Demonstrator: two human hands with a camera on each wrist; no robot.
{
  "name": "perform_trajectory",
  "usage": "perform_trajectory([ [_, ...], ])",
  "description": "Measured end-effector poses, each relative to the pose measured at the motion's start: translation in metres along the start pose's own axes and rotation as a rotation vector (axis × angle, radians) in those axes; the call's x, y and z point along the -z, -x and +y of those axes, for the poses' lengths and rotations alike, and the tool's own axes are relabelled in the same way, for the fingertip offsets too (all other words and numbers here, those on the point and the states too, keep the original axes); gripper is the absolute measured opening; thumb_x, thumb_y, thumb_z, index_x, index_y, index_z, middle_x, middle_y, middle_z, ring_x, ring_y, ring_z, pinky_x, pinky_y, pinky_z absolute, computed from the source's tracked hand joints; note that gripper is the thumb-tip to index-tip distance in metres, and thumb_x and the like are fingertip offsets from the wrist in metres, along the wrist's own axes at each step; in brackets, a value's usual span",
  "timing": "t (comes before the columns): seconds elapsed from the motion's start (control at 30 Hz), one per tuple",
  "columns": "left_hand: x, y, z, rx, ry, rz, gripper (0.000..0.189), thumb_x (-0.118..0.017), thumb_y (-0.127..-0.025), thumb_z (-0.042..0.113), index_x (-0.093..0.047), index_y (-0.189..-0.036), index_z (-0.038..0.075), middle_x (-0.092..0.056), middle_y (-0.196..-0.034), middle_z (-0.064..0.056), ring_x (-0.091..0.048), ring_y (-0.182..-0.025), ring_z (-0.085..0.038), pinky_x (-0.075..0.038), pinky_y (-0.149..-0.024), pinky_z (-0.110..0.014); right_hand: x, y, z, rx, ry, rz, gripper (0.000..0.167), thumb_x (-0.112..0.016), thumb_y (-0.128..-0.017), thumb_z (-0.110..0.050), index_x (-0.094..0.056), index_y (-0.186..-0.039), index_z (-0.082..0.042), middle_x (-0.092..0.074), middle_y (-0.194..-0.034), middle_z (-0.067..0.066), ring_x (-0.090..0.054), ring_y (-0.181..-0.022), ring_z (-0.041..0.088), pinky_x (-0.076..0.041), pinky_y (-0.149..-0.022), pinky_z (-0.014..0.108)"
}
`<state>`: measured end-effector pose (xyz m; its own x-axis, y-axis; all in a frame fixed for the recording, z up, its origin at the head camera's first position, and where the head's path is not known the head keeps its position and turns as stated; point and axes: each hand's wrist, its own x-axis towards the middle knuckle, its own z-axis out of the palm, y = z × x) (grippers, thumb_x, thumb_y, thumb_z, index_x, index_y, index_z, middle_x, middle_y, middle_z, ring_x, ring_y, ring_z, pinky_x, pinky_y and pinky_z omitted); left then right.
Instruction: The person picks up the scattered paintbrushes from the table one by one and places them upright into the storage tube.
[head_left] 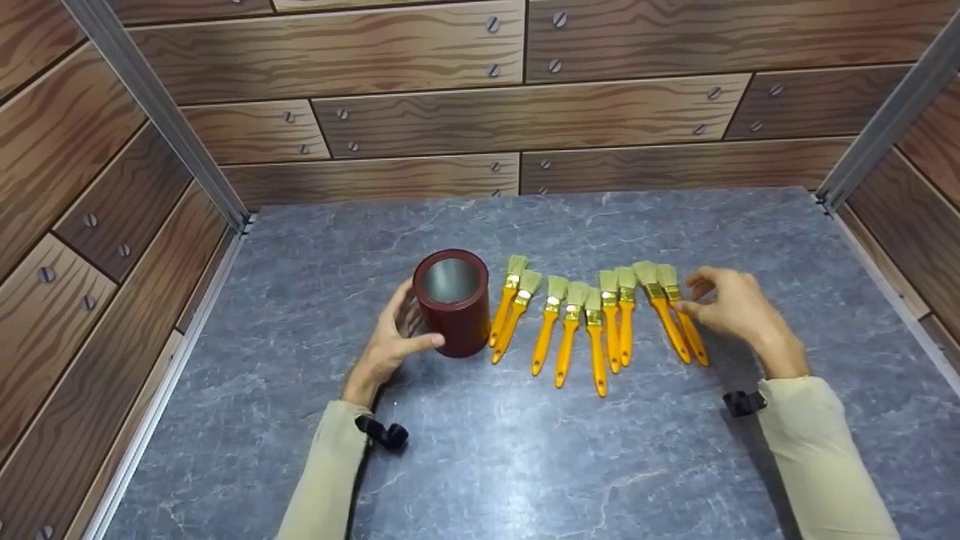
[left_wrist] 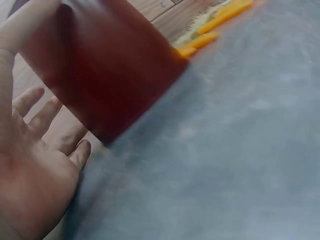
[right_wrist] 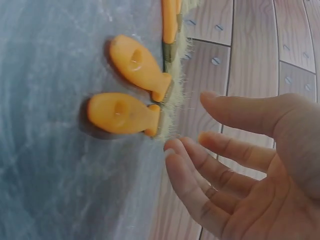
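Note:
A dark red cylindrical can [head_left: 461,330] stands upright on the grey marbled table, its open top showing a metallic inside. My left hand [head_left: 390,341] is around its left side, the thumb across the lower front and the fingers spread at the side and behind. The left wrist view shows loosely bent fingers [left_wrist: 70,135] beside the can [left_wrist: 110,65]; firm contact is not visible. To the right lies a row of flat paintbrushes [head_left: 571,330] with orange handles and pale bristles. My right hand [head_left: 731,304] hovers beside the rightmost paintbrush [head_left: 694,341], thumb and fingers apart, holding nothing.
Two more paintbrushes [head_left: 514,319] lie close against the can's right side. Wood-patterned walls [head_left: 420,120] enclose the table at the back and both sides, with metal rails [head_left: 165,120] at the corners. Each wrist wears a small black camera [head_left: 382,433].

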<state>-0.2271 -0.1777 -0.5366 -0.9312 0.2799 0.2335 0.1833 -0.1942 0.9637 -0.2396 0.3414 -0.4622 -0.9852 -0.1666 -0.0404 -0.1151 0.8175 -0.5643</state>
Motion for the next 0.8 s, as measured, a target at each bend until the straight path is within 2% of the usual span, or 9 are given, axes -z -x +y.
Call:
perform_trajectory([
  [0.13, 0.0, 0.002, -0.005, 0.03, 0.017, 0.019, 0.111, -0.098, -0.076, 0.009, -0.034, -0.166, 0.01, -0.043, -0.168, -0.014, -0.036, -0.16, -0.029, -0.029, -0.134, -0.041, -0.003, -0.001, 0.005, -0.046, -0.018, -0.033, 0.051, -0.085, -0.094, -0.026, -0.068, -0.128, 0.007, -0.076, -0.111, 0.025, -0.073, -0.093, 0.032, -0.06, -0.072, 0.032],
  [0.23, 0.0, 0.001, -0.006, 0.034, 0.036, 0.039, 0.111, -0.098, -0.075, 0.005, -0.034, -0.166, 0.007, -0.042, -0.168, -0.015, -0.036, -0.159, -0.03, -0.031, -0.133, -0.038, -0.005, -0.004, 0.009, -0.088, -0.061, -0.059, 0.052, -0.087, -0.092, -0.025, -0.068, -0.127, 0.009, -0.076, -0.106, 0.021, -0.071, -0.084, 0.022, -0.059, -0.066, 0.026],
  [0.4, 0.0, -0.001, -0.007, 0.029, 0.069, 0.057, 0.109, -0.096, -0.075, -0.001, -0.035, -0.166, 0.005, -0.042, -0.168, -0.016, -0.038, -0.158, -0.029, -0.034, -0.131, -0.036, -0.005, -0.008, 0.012, -0.19, -0.197, -0.12, 0.057, -0.087, -0.091, -0.02, -0.063, -0.13, 0.013, -0.074, -0.101, 0.017, -0.07, -0.078, 0.015, -0.065, -0.067, 0.028],
  [0.6, -0.004, -0.002, -0.007, 0.033, 0.01, 0.023, 0.105, -0.094, -0.08, 0.001, -0.036, -0.167, 0.01, -0.047, -0.166, -0.013, -0.04, -0.158, -0.026, -0.035, -0.131, -0.037, -0.008, -0.011, 0.015, -0.277, -0.267, -0.133, 0.056, -0.087, -0.091, -0.013, -0.061, -0.131, 0.015, -0.074, -0.097, 0.012, -0.071, -0.077, 0.014, -0.066, -0.069, 0.029],
  [0.8, -0.003, -0.001, -0.007, 0.07, -0.037, -0.002, 0.102, -0.093, -0.081, 0.004, -0.039, -0.166, 0.015, -0.05, -0.164, -0.01, -0.043, -0.156, -0.025, -0.037, -0.13, -0.037, -0.012, -0.011, 0.017, -0.327, -0.32, -0.135, 0.056, -0.086, -0.09, -0.008, -0.059, -0.133, 0.016, -0.073, -0.099, 0.012, -0.073, -0.076, 0.014, -0.068, -0.071, 0.031],
])
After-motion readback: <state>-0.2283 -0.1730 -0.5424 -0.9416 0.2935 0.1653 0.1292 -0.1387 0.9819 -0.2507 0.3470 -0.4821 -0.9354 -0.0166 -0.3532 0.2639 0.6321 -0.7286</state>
